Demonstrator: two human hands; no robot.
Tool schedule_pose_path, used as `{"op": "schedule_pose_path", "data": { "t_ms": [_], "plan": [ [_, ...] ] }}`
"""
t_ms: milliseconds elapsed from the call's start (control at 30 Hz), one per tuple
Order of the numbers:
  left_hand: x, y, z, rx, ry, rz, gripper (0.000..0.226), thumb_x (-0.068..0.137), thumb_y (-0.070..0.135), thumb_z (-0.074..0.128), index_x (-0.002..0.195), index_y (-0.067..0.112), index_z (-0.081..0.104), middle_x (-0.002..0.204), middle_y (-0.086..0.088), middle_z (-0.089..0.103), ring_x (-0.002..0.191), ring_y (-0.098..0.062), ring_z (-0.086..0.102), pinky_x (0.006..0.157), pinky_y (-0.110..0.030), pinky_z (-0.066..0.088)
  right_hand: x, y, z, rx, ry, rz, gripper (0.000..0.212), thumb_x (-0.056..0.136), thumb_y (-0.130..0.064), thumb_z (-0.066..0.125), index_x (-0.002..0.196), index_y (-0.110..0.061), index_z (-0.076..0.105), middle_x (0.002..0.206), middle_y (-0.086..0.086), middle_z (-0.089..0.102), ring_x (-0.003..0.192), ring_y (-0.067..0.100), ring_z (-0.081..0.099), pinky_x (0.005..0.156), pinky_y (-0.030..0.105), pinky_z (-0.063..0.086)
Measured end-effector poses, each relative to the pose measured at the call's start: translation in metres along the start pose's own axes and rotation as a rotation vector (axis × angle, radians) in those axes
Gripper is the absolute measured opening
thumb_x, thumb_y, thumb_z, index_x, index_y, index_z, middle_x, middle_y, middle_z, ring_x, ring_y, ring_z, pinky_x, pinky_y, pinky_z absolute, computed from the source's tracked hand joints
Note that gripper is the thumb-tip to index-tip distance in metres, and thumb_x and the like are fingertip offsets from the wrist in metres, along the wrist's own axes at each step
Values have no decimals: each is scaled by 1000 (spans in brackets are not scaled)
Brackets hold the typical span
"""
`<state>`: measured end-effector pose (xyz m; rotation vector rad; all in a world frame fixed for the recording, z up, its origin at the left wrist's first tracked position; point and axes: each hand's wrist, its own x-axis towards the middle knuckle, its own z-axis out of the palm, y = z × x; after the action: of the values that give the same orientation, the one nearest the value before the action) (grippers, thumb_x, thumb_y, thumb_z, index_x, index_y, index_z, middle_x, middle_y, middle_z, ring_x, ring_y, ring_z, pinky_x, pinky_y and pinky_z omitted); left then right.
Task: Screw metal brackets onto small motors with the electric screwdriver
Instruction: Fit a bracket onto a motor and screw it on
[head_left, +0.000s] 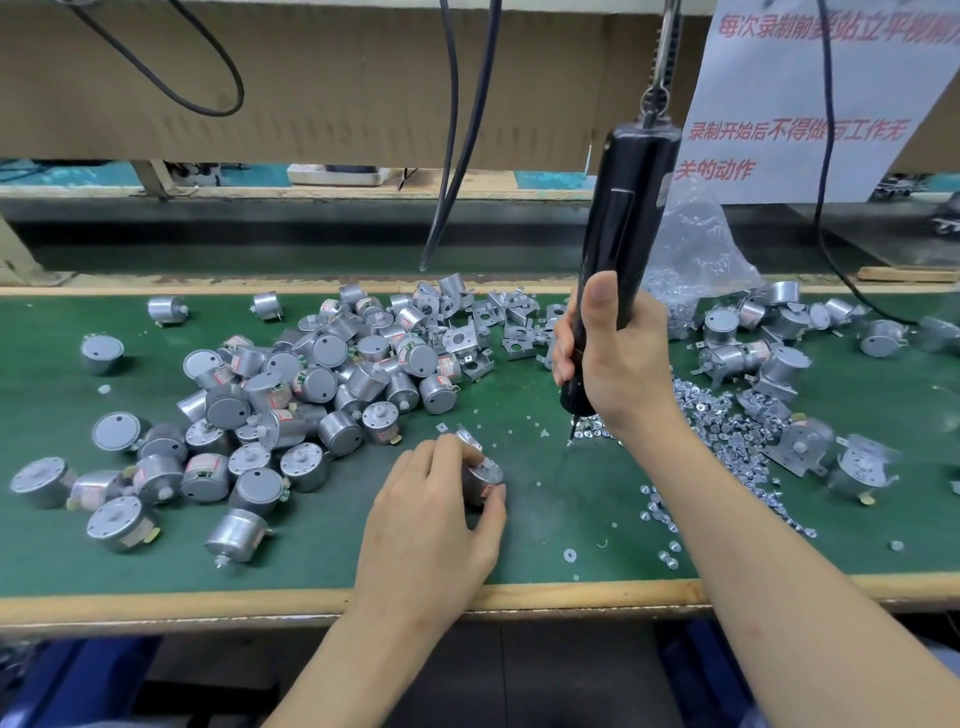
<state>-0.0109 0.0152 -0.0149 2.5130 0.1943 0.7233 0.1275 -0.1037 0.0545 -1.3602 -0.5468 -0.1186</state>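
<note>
Motor (485, 477) mostly behind left hand (427, 522)

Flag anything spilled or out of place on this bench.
Small shiny fasteners lie strewn loose over the green mat, right of the screwdriver, trailing toward the front edge with no tray holding them. Nothing looks damaged.

Bright, even light from overhead. Shadows are short and soft under the motor pile (291, 384) and the left hand (431, 519) on the green mat (545, 519). Glints on the metal discs (727, 441) toward the mat's right edge; dull sheen on the screwdriver (628, 234). Wide-angle bend: the mat's wooden front edge (208, 605) bows. The blurred motors (862, 467) by the right edge are smeared. Paper sign (800, 104) soft. Dark below the bench.
</note>
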Motion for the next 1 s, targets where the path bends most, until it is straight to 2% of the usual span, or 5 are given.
{"op": "schedule_pose_path", "data": {
  "t_ms": [233, 500, 700, 1000],
  "plan": [
    [0, -1, 0, -26, -9, -29, 27, 78, 25, 76, 89, 22, 52, 81, 10, 57, 75, -16, 59, 69, -23, 35, -1, 2, 0, -7, -19, 6, 77, 70, -90, 58, 62, -14, 42, 50, 2, 47, 38, 21, 46, 45, 31, 40],
    [0, 0, -1, -7, 3, -64, 27, 78, 30, 76, 88, 23, 52, 81, 12, 60, 74, -13, 63, 64, -25, 40, -2, 5, 0, -31, -22, -2, 88, 73, -86, 59, 69, -1, 39, 51, 8, 45, 40, 25, 44, 46, 34, 41],
    [1, 2, -2, 14, 3, -68, 27, 79, 32, 75, 87, 22, 51, 83, 11, 61, 78, -16, 62, 65, -31, 46, -3, 5, 0, -34, -14, 2, 86, 74, -87, 58, 65, -3, 41, 50, 8, 46, 39, 24, 46, 46, 33, 41],
    [0, 3, -4, 30, -5, -76, 28, 79, 31, 73, 86, 22, 47, 84, 11, 59, 80, -18, 56, 65, -30, 41, -5, 5, -1, 41, -45, 11, 84, 75, -86, 57, 64, -4, 43, 52, 5, 50, 40, 23, 47, 45, 30, 40]
  ]
}}
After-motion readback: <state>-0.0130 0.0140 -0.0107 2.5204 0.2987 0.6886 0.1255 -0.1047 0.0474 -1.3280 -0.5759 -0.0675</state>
